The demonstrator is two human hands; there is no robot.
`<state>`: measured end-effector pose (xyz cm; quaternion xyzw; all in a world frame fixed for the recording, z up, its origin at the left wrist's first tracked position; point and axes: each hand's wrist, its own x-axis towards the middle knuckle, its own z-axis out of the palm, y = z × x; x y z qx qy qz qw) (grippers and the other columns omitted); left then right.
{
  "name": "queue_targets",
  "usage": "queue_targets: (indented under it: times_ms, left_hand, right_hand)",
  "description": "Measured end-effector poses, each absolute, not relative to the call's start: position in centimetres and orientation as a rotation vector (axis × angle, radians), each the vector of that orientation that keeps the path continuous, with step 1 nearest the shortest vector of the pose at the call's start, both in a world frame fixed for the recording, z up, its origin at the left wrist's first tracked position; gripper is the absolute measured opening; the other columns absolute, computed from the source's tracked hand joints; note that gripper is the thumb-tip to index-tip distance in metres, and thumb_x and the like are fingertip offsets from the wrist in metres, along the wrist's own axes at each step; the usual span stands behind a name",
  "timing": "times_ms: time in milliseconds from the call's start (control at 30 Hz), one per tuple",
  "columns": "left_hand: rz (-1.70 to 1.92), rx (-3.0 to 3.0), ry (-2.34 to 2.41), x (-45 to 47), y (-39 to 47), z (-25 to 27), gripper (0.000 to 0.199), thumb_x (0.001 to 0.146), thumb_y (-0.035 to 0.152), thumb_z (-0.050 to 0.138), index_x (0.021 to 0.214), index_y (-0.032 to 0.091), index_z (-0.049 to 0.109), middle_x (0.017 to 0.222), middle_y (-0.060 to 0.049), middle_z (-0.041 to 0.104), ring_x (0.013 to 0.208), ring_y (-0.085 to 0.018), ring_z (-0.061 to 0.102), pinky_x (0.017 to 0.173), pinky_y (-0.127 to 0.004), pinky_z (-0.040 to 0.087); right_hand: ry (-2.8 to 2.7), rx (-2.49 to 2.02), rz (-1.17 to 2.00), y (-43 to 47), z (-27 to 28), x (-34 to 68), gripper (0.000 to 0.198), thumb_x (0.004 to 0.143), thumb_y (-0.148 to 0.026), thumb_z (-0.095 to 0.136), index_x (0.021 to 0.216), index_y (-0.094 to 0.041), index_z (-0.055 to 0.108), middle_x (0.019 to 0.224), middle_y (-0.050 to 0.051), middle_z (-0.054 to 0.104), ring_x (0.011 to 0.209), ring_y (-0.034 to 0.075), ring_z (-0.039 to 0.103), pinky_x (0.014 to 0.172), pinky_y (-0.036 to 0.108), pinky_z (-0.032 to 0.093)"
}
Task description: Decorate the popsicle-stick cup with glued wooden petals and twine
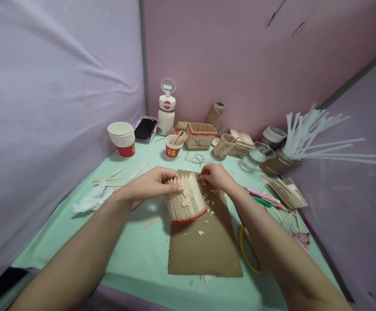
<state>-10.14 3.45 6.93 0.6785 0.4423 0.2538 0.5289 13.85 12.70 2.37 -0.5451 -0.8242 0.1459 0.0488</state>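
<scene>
My left hand [165, 185] is closed on the upper left side of a small basket [186, 201] made of wooden craft sticks, its thumb pressed against the outside. The basket has pointed stick tips at the top, a red band round the bottom edge and small wood chips on its face. It leans over a brown cardboard sheet [205, 252]. Just beyond the basket's upper right edge, my right hand [216, 176] has its fingers pinched together; what they hold, if anything, is hidden. Yellow-handled scissors [250, 255] lie beside the cardboard, partly under my right forearm.
Stacked paper cups [123, 137], a white bottle [166, 114], a cup of sticks [174, 147], a finished-looking stick box [201, 137] and a clear bowl [258, 156] line the back. White strips [311, 134] jut out at right. Crumpled tissue [93, 198] and loose sticks lie left.
</scene>
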Motion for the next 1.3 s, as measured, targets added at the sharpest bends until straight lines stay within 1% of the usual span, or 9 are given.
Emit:
queue_targets:
  times_ms: [167,400,500,600,633,700,833,1000,1300]
  left_hand:
    - [0.602,1.605,1.032,-10.2,3.6,6.7,0.031,0.077,0.048,0.067,0.075,0.017,0.062,0.067,0.003,0.052,0.062,-0.011,0.044,0.056,-0.022,0.035]
    - [0.579,1.63,1.061,-10.3,3.8,6.5,0.029,0.076,0.043,0.068,0.072,0.017,0.058,0.065,0.004,0.045,0.06,-0.01,0.039,0.054,-0.021,0.032]
    - [0.594,1.649,1.048,-10.3,3.7,6.5,0.033,0.077,0.048,0.066,0.073,0.016,0.059,0.067,0.003,0.048,0.062,-0.011,0.041,0.055,-0.022,0.033]
    - [0.595,1.643,1.042,-10.1,3.6,6.5,0.034,0.077,0.049,0.066,0.074,0.016,0.06,0.068,0.003,0.049,0.064,-0.011,0.043,0.056,-0.022,0.033]
    - [0.596,1.637,1.047,-10.0,3.5,6.5,0.033,0.077,0.049,0.066,0.074,0.016,0.06,0.068,0.003,0.049,0.065,-0.011,0.042,0.056,-0.022,0.032]
    - [0.591,1.636,1.056,-9.9,3.4,6.5,0.031,0.078,0.046,0.066,0.075,0.016,0.059,0.069,0.004,0.048,0.065,-0.011,0.042,0.056,-0.022,0.031]
    - [0.601,1.667,1.036,-9.7,3.3,6.5,0.024,0.078,0.04,0.065,0.076,0.016,0.06,0.07,0.005,0.048,0.066,-0.01,0.041,0.057,-0.022,0.031]
    - [0.61,1.7,1.021,-9.6,3.3,6.6,0.023,0.078,0.037,0.065,0.076,0.015,0.062,0.069,0.005,0.049,0.065,-0.01,0.041,0.059,-0.022,0.033]
    - [0.617,1.732,1.024,-9.5,3.2,6.6,0.028,0.08,0.042,0.064,0.077,0.015,0.063,0.072,0.003,0.053,0.069,-0.011,0.045,0.06,-0.021,0.035]
  right_hand:
    - [-2.532,-1.703,0.405,12.9,1.7,13.3,0.007,0.077,-0.02,0.066,0.078,-0.017,0.072,0.079,0.006,0.073,0.075,0.017,0.061,0.065,0.025,0.037]
    - [-2.397,-1.726,0.369,12.3,1.9,13.2,0.019,0.075,-0.011,0.052,0.073,-0.015,0.07,0.077,0.011,0.073,0.077,0.021,0.063,0.067,0.029,0.038]
    - [-2.258,-1.734,0.393,10.9,3.3,13.8,0.018,0.076,-0.015,0.052,0.072,-0.017,0.069,0.075,0.008,0.072,0.074,0.021,0.064,0.068,0.029,0.04]
    - [-2.118,-1.674,0.491,7.8,5.4,14.5,0.017,0.083,-0.024,0.051,0.08,-0.02,0.067,0.077,0.004,0.072,0.071,0.017,0.064,0.067,0.027,0.044]
    - [-2.054,-1.625,0.563,6.4,6.1,14.5,0.018,0.085,-0.03,0.051,0.082,-0.02,0.066,0.076,0.003,0.071,0.07,0.016,0.064,0.066,0.026,0.045]
    - [-1.817,-1.463,0.825,3.5,7.0,14.3,0.019,0.082,-0.038,0.06,0.08,-0.02,0.065,0.073,0.002,0.069,0.067,0.016,0.062,0.064,0.026,0.046]
    - [-1.641,-1.361,1.089,-0.5,7.1,13.0,0.019,0.079,-0.039,0.065,0.077,-0.021,0.066,0.074,0.001,0.066,0.069,0.017,0.058,0.065,0.029,0.044]
    - [-1.667,-1.358,1.037,-1.0,5.7,12.1,0.018,0.082,-0.038,0.062,0.075,-0.022,0.065,0.087,0.002,0.061,0.08,0.018,0.054,0.074,0.033,0.04]
    - [-1.603,-1.39,1.062,-1.0,5.7,11.6,0.026,0.079,-0.046,0.064,0.071,-0.022,0.066,0.084,0.003,0.055,0.072,0.018,0.05,0.061,0.03,0.041]
